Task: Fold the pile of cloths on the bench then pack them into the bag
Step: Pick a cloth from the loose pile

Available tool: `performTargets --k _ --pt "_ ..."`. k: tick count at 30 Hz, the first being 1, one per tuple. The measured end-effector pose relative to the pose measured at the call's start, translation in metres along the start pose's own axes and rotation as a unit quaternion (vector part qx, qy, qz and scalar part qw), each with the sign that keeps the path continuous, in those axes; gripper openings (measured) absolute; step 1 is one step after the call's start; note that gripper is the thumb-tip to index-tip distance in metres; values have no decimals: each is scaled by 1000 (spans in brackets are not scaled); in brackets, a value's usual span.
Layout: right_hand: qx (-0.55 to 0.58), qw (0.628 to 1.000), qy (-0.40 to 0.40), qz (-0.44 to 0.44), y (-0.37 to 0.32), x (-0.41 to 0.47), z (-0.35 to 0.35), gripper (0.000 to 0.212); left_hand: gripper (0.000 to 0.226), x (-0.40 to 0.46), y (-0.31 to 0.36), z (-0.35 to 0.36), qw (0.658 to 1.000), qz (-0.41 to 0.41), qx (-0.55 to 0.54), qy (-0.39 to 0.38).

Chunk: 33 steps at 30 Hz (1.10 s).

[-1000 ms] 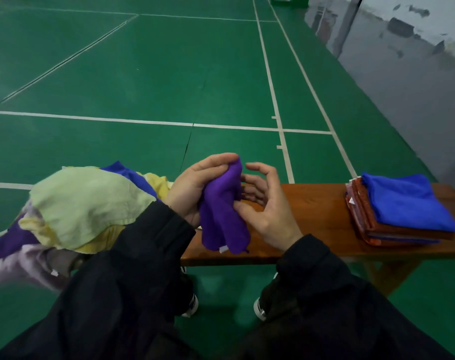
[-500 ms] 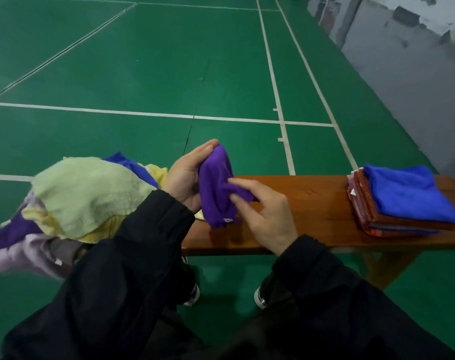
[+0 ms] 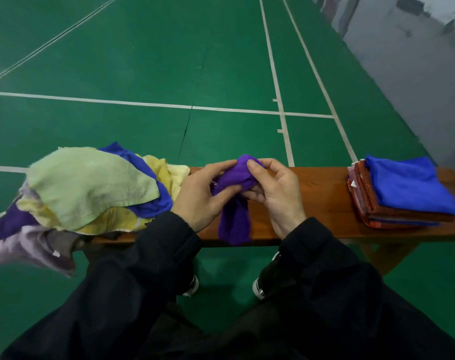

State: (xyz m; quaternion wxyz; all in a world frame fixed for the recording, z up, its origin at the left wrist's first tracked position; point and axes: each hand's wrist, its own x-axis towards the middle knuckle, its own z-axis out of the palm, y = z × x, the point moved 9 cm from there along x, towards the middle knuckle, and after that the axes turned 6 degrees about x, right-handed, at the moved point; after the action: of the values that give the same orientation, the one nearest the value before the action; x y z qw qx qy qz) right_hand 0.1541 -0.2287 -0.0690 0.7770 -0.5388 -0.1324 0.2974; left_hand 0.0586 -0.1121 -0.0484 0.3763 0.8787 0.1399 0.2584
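In the head view, both hands meet above the middle of the wooden bench, black sleeves running back toward the camera. The left hand has its thumb pressed across the purple cloth and its fingers curled round the cloth's upper bunch, gripping it. The right hand pinches the top of the same cloth between forefinger and thumb, the other fingers curled in beneath. The purple cloth is bunched between the two hands, and its lower end hangs down past the bench's near edge. To the left, the pile of unfolded cloths, pale green on top with blue, yellow, purple and lilac under it, spills over the bench end and hides that part of the board. At the right end of the bench sits a stack of folded cloths, a blue one uppermost over rust-red ones, well apart from the hands. Beyond lies a green court floor with white lines.
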Motion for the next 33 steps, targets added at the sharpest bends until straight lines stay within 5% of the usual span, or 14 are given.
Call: performTargets --k 5,12,18,22,26,28,33 --pt "3 1000 -31 1 -7 3 -1 30 42 1 6 -4 999 34 35 21" --pt "-67 995 -73 -10 -17 9 -8 16 32 2 -3 13 970 -73 -200 -117" --pt "-170 982 -82 -26 -25 17 -12 15 32 11 -10 14 969 -116 -155 -157" --pt "-148 987 -52 -39 -26 18 -7 13 32 23 -1 12 966 -133 -211 -64" --pt "-114 986 -121 -5 -23 12 4 16 33 37 -2 -4 960 -142 -229 70" --pt "-195 971 -138 3 -23 10 -1 23 34 45 4 -13 957 -131 -238 96" --pt "-488 864 -108 -58 -33 28 -40 10 26 57 2 -23 949 -109 -273 111"
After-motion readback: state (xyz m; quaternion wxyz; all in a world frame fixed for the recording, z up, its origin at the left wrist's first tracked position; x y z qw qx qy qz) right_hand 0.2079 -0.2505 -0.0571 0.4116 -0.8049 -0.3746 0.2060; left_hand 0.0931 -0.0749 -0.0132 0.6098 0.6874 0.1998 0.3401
